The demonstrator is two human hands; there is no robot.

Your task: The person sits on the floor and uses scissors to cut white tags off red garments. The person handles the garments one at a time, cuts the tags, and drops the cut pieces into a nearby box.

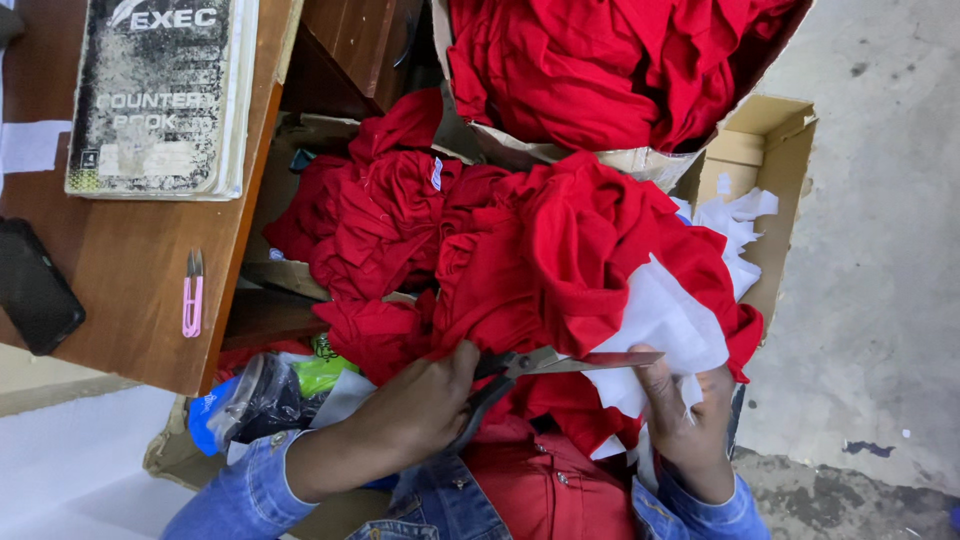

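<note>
Head view looking down, rotated. Left hand (425, 400) is wrapped around the dark handles of a pair of scissors (545, 368), fingers closed through the loops, blades pointing across toward the other hand and lying nearly shut against white fabric. Right hand (690, 425) pinches the lower edge of a white fabric piece (665, 325), fingers curled closed on it; that white piece is attached to or lying on a red garment (560, 250) draped over the person's lap. Both wrists show blue denim sleeves (235, 495). More red garments (370, 215) are heaped just beyond, and a cardboard box (620, 160) holds another red pile (590, 60). A second cardboard box (775, 165) beside it contains white scraps (735, 225). Wooden table (120, 260) at the side carries a worn book (160, 95), a black phone (35, 290) and small pink thread snips (192, 295). A crumpled plastic bag (255, 400) sits under the table edge. Concrete floor (880, 250) on the far side.
</note>
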